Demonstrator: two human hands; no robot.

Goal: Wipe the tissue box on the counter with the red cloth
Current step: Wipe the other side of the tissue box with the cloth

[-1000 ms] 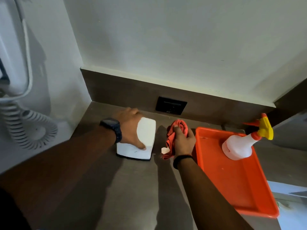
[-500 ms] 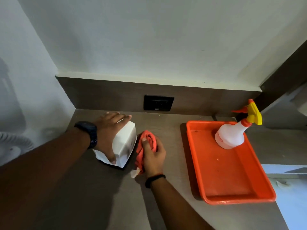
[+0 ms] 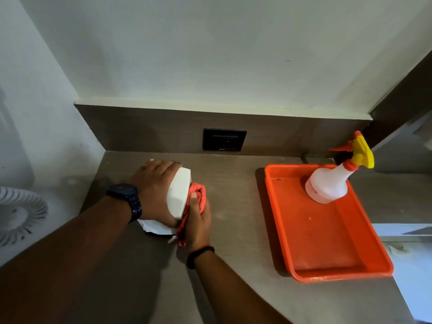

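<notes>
The white tissue box [image 3: 178, 195] stands tilted on the grey counter [image 3: 233, 206], its left side raised. My left hand [image 3: 154, 190], with a dark watch on the wrist, grips the box from the left and over its top. The bunched red cloth [image 3: 198, 195] is pressed against the box's right face. My right hand [image 3: 197, 220] holds the cloth there, thumb on top. A bit of white tissue [image 3: 152, 226] shows under the box at its near end.
An orange tray [image 3: 327, 242] lies on the right of the counter with a white spray bottle [image 3: 327, 185] standing in its far end. A black socket [image 3: 224, 139] sits in the brown backsplash. Walls close the left and back. A coiled white cord [image 3: 21, 213] hangs at the left.
My left hand has tilted the box further up on its edge. My right hand has moved left with the cloth, from beside the box to pressing on its right face.
</notes>
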